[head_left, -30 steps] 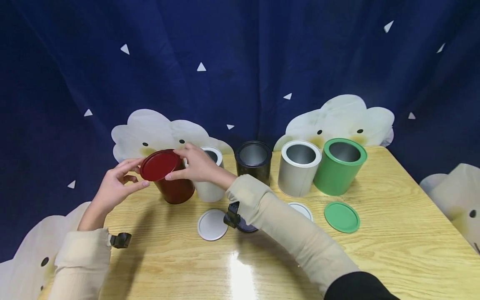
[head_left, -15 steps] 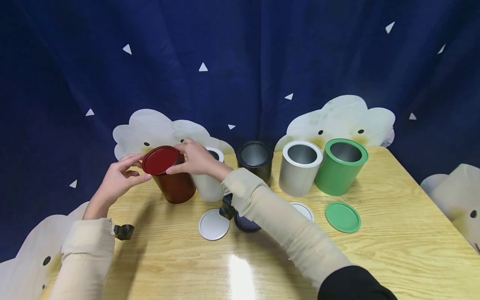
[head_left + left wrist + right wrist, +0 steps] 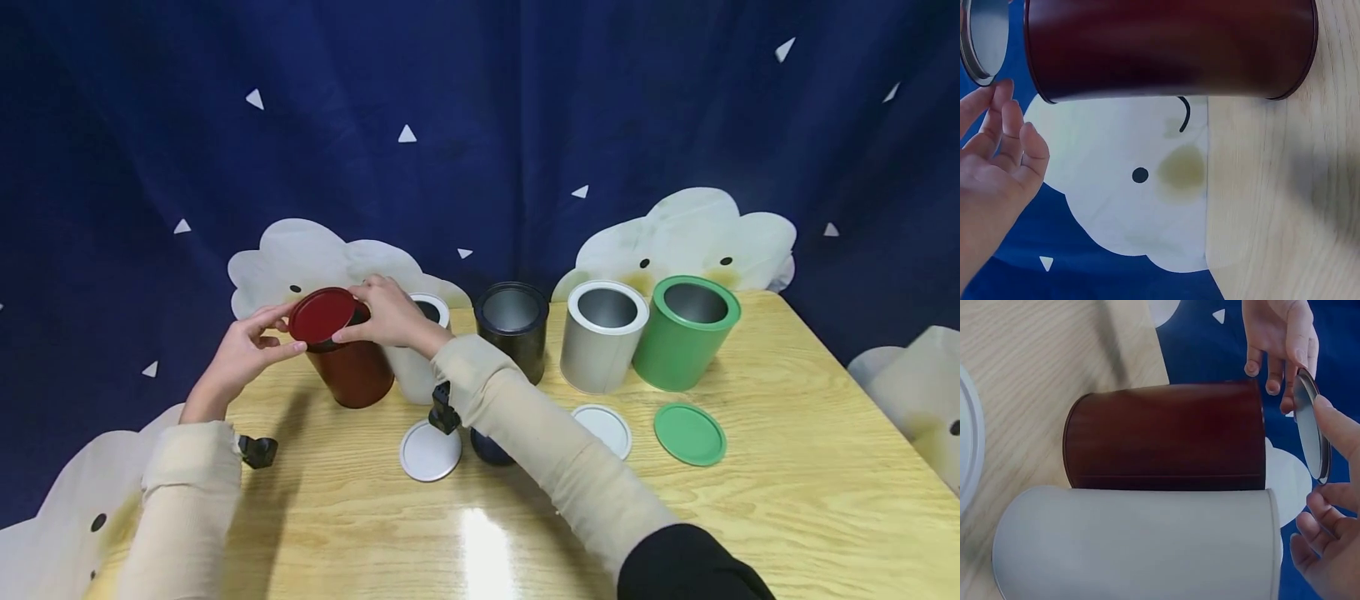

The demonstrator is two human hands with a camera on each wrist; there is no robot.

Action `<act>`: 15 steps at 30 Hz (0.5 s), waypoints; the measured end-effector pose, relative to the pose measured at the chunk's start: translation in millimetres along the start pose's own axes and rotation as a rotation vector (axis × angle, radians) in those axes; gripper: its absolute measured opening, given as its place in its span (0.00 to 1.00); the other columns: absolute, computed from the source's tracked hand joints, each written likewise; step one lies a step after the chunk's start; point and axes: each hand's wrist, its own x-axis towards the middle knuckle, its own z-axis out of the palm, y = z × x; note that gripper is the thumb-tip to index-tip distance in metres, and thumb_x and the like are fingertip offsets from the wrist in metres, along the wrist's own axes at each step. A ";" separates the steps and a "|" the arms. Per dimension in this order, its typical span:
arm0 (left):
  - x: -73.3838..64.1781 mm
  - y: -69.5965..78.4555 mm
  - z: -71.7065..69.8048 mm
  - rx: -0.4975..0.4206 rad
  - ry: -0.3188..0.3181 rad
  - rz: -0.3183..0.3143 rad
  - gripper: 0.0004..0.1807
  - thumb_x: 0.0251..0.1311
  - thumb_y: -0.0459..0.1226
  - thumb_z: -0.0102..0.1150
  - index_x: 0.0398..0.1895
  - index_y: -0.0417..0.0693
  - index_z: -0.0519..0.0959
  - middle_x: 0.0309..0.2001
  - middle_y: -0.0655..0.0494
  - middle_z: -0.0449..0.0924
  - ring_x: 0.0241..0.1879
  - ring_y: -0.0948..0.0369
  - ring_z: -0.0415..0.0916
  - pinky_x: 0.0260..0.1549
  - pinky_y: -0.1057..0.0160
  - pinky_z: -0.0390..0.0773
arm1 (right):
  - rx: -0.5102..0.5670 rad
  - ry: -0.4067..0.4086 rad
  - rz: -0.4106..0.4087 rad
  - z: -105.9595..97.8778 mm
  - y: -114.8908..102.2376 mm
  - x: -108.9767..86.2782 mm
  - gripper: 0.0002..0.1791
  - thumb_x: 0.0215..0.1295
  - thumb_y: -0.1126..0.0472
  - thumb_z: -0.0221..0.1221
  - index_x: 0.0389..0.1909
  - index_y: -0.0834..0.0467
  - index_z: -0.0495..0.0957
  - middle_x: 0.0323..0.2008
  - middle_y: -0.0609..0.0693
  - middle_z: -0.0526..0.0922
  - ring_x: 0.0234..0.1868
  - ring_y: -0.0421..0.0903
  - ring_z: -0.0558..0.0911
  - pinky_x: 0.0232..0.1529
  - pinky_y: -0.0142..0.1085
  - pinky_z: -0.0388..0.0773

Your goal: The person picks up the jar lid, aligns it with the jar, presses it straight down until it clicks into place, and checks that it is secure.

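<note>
A round red lid [image 3: 321,317] is held over the dark red can [image 3: 351,373], which stands upright at the left of the row. My left hand [image 3: 247,346] pinches the lid's left edge between thumb and fingers, while my right hand [image 3: 393,315] grips the opposite edge. Seen from the right wrist, the lid's metallic underside [image 3: 1307,431] faces the can, with a gap between the two. The left wrist view shows the fingertips [image 3: 1002,90] at the lid's edge and the can's plain side.
Right of the red can stand a white can [image 3: 412,375], a black can [image 3: 513,333], another white can [image 3: 600,350] and a green can [image 3: 678,342], all uncovered. In front lie a white lid [image 3: 431,451], a partly covered dark lid [image 3: 489,450], another white lid [image 3: 606,427] and a green lid [image 3: 690,434].
Both hands have shifted the red lid slightly up and to the right in the head view, more over the can's top. The cans and other lids have stayed put.
</note>
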 end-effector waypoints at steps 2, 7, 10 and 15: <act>2.6 -2.8 -0.2 0.005 -0.011 -0.011 0.32 0.52 0.30 0.62 0.62 0.35 0.64 0.44 0.67 0.69 0.42 0.61 0.61 0.33 0.75 0.67 | -0.014 -0.004 0.015 0.5 1.8 1.1 0.38 0.49 0.41 0.64 0.59 0.58 0.70 0.50 0.51 0.72 0.49 0.44 0.68 0.46 0.31 0.66; 8.4 -6.0 -2.1 0.019 -0.017 -0.027 0.33 0.52 0.32 0.63 0.62 0.37 0.65 0.48 0.67 0.68 0.44 0.61 0.59 0.30 0.72 0.65 | -0.044 -0.006 0.024 4.4 5.9 6.8 0.40 0.50 0.40 0.62 0.61 0.57 0.68 0.53 0.51 0.70 0.52 0.45 0.66 0.50 0.32 0.64; 10.9 -6.7 -2.1 0.020 -0.020 -0.030 0.33 0.51 0.33 0.64 0.62 0.38 0.65 0.50 0.65 0.68 0.46 0.59 0.58 0.30 0.71 0.65 | -0.063 -0.016 0.027 6.6 7.9 9.3 0.39 0.50 0.39 0.62 0.61 0.57 0.68 0.54 0.50 0.70 0.54 0.45 0.66 0.51 0.33 0.64; 12.2 -7.9 -2.2 0.032 -0.028 -0.041 0.33 0.52 0.35 0.64 0.62 0.38 0.66 0.51 0.60 0.68 0.48 0.55 0.58 0.31 0.72 0.65 | -0.089 -0.044 0.031 8.9 10.3 12.4 0.39 0.51 0.39 0.61 0.61 0.56 0.68 0.55 0.51 0.70 0.54 0.46 0.66 0.51 0.36 0.64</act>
